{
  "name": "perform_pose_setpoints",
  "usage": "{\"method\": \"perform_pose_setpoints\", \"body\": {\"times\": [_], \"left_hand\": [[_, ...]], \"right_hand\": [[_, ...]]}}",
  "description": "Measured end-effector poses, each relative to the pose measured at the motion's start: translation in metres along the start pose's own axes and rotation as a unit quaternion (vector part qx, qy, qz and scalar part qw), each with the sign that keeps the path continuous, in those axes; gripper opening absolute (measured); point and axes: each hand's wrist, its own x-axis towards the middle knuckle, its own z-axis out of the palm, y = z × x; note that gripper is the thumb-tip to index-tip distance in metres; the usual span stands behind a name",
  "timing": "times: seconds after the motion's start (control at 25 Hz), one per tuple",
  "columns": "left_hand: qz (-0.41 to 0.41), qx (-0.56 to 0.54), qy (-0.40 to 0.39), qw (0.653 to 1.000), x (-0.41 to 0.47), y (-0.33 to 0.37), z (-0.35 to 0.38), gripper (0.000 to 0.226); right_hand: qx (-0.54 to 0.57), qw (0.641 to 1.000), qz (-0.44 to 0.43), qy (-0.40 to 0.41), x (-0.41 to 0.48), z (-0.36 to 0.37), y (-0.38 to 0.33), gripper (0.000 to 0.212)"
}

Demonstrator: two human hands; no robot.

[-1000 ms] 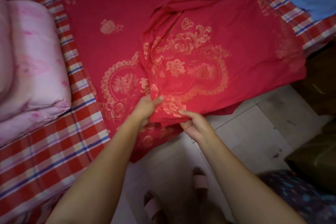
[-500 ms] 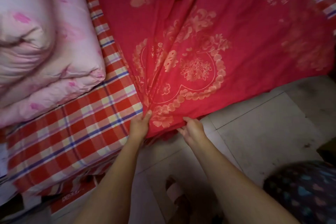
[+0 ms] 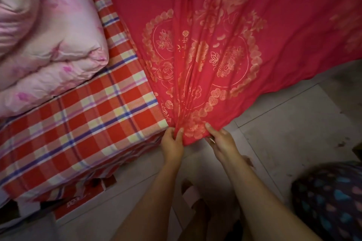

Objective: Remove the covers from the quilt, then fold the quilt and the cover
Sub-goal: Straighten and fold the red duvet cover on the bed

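Hands: both at the near hem of the red cover [image 3: 225, 45], side by side with a narrow gap between them. Left hand [image 3: 172, 143]: thumb on top of the cloth, fingers curled beneath, pinching a gathered bunch of the hem. Right hand [image 3: 221, 141]: thumb on top, fingers tucked under the hem, same pinch. Neither hand is spread.

Cover: crimson with gold print, a ring of hearts around flowers. Pleats fan out from the two pinch points up across the cloth. It lies spread over the bed toward the top and right of the view; its lower right edge overhangs the bed side, above the tiled floor [image 3: 293, 133].

Pink quilt [image 3: 49, 45]: bare of the cover, bundled in thick folds at upper left on the bed, apart from the cover. A strip of plaid sheet [image 3: 88, 123] shows between the two.

Edges and room: the bed edge runs just left of the left hand. Floor tiles lie open below and right of the hands. A slippered foot [image 3: 193, 193] stands beneath the forearms. Dark heart-print cloth [image 3: 329, 199] sits at lower right. A red printed carton [image 3: 78, 201] shows below the bed edge at lower left.
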Motion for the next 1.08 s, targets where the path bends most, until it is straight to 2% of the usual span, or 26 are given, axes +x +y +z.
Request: {"method": "perform_pose_setpoints", "body": {"times": [0.08,0.12,0.24,0.36,0.44,0.48,0.56,0.64,0.72,0.8,0.88,0.96,1.0,1.08], "left_hand": [[-0.033,-0.022,0.020,0.999,0.010,-0.006,0.009,0.021],[-0.038,-0.039,0.011,0.998,0.014,-0.009,0.011,0.017],[-0.044,-0.098,-0.054,0.993,0.026,-0.017,0.007,0.014],[-0.059,-0.147,-0.067,0.985,0.025,-0.017,0.003,0.014],[-0.075,-0.174,-0.061,0.980,0.014,-0.012,0.002,0.006],[-0.090,-0.214,-0.065,0.970,0.009,-0.011,0.002,0.005],[-0.137,-0.335,-0.081,0.929,0.001,-0.003,0.003,0.013],[-0.152,-0.412,-0.094,0.893,-0.002,0.002,0.000,0.018],[-0.138,-0.403,-0.110,0.898,-0.006,0.002,-0.007,0.016],[-0.079,-0.277,-0.095,0.953,-0.005,-0.003,-0.013,0.015],[-0.018,-0.165,-0.100,0.981,-0.007,-0.004,-0.017,0.020],[-0.052,-0.189,-0.118,0.974,-0.014,0.004,-0.018,0.018],[-0.101,-0.236,-0.136,0.957,-0.018,0.010,-0.018,0.018],[-0.200,-0.332,-0.197,0.901,-0.026,0.022,-0.017,0.030]], "right_hand": [[-0.030,1.000,0.002,0.005,0.016,0.006,-0.003,0.019],[-0.010,1.000,0.012,-0.013,0.022,0.010,-0.007,0.013],[0.071,0.995,0.034,-0.061,0.035,0.017,-0.014,0.008],[0.099,0.990,0.040,-0.092,0.035,0.009,-0.006,0.021],[0.093,0.988,0.046,-0.113,0.024,0.004,0.002,0.039],[0.079,0.988,0.047,-0.120,0.018,0.001,0.005,0.050],[0.068,0.989,0.038,-0.123,0.009,-0.001,0.006,0.065],[0.073,0.989,0.016,-0.125,0.002,-0.003,0.000,0.063],[0.123,0.982,-0.002,-0.142,-0.005,0.000,-0.010,0.066],[0.156,0.980,-0.016,-0.121,-0.014,0.002,-0.018,0.068],[0.145,0.987,-0.029,-0.069,-0.022,0.005,-0.019,0.057],[0.126,0.990,-0.014,-0.059,-0.035,0.010,-0.018,0.048],[0.118,0.991,-0.001,-0.065,-0.041,0.012,-0.019,0.044],[0.082,0.994,0.013,-0.075,-0.050,0.017,-0.025,0.038]]}}
